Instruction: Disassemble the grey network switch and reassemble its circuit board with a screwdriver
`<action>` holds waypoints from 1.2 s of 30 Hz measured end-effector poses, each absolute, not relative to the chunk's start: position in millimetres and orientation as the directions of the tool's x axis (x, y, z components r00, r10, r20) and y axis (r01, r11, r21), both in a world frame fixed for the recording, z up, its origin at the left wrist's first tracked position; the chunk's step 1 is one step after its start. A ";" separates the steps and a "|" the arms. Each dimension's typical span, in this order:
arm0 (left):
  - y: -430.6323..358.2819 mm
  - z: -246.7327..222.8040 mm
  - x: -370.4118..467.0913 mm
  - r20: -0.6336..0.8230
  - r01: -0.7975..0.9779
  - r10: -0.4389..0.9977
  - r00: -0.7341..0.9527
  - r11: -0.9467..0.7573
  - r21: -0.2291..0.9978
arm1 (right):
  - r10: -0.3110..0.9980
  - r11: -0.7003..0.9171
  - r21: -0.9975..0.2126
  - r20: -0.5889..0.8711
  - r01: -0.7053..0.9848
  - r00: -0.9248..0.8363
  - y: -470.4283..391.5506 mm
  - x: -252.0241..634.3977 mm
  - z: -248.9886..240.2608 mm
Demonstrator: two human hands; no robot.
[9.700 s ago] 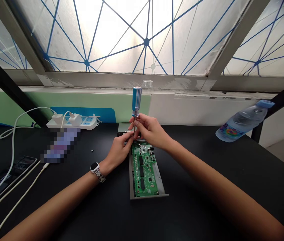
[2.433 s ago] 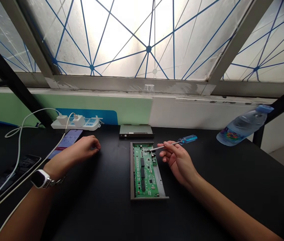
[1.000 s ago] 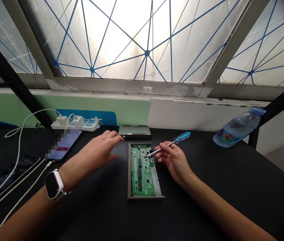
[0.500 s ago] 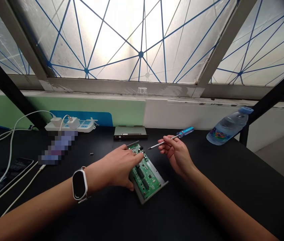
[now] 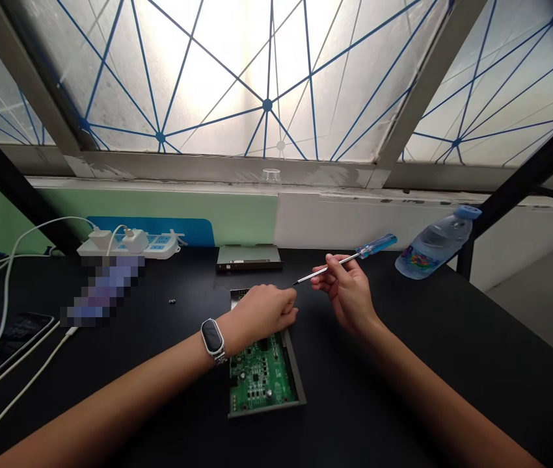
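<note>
A green circuit board (image 5: 261, 377) lies in a shallow metal tray (image 5: 298, 380) on the black table in front of me. My left hand (image 5: 270, 309) reaches across its far part, fingers curled down at the right edge; the fingertips and the board under the palm are hidden. Off to the right, my right hand (image 5: 347, 286) holds a screwdriver (image 5: 325, 270) by its metal shaft. Its clear blue handle points up and to the right, and the dark tip hangs close to my left knuckles, apart from the board.
Behind the board sits a flat metal cover (image 5: 248, 257). Tiny screws (image 5: 172, 301) lie to its left. A white power strip (image 5: 127, 247) with cables, a phone (image 5: 27, 325) and a blurred-out patch occupy the left side. A water bottle (image 5: 435, 244) leans at the right.
The board and tray have turned and come nearer to me. My left hand has shifted right, its fingers now curled at the right edge. The screwdriver has moved slightly right with my right hand.
</note>
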State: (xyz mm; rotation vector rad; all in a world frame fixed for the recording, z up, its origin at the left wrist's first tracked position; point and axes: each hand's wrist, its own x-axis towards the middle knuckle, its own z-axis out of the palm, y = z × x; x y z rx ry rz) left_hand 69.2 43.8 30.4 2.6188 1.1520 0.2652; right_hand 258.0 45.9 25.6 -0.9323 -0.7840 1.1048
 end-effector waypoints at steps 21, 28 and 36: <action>80.7 -6.8 14.6 0.379 0.581 0.808 0.452 -0.589 0.562 | 0.938 0.346 -0.936 0.345 -0.070 0.032 44.0 225.4 23.5; 95.5 -20.3 26.2 0.432 0.490 0.820 0.377 -0.572 0.658 | 0.875 0.476 -0.815 0.401 0.331 -0.272 83.5 214.9 59.1; 89.8 -20.5 16.6 0.422 0.478 0.843 0.334 -0.537 0.695 | 0.854 0.517 -0.743 0.418 0.424 -0.309 88.3 215.8 45.9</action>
